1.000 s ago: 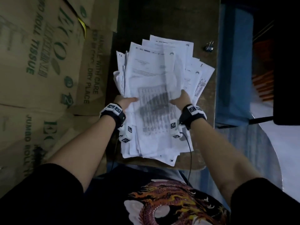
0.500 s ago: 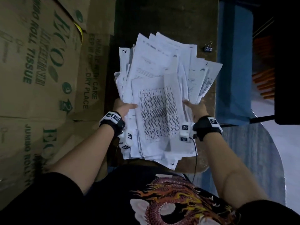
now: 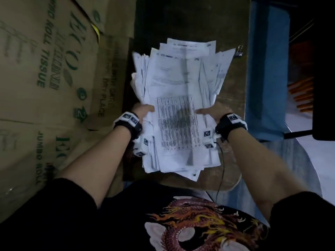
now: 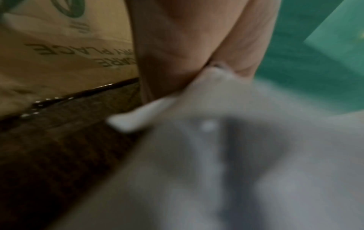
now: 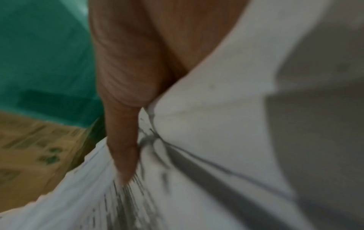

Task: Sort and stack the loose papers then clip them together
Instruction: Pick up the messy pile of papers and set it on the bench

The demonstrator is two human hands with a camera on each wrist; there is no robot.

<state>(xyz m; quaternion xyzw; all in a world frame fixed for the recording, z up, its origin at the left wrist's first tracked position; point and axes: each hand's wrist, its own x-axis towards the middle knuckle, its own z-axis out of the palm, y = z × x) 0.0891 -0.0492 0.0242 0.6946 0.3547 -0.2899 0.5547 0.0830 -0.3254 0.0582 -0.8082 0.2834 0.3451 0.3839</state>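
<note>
While the left hand [image 3: 143, 111] and right hand [image 3: 212, 110] grip its sides, fingers clamped, the untidy sheaf of white printed papers [image 3: 181, 105] seemingly hovers above the brown wooden surface [image 3: 230, 98] (small metal binder clip [image 3: 239, 50] beyond).

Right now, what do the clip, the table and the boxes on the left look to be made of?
Clip: looks like dark metal with shiny wire handles, though small in view. Table: dark brown wood grain, slightly glossy at its edge. Boxes: matte brown cardboard, green printed lettering.
</note>
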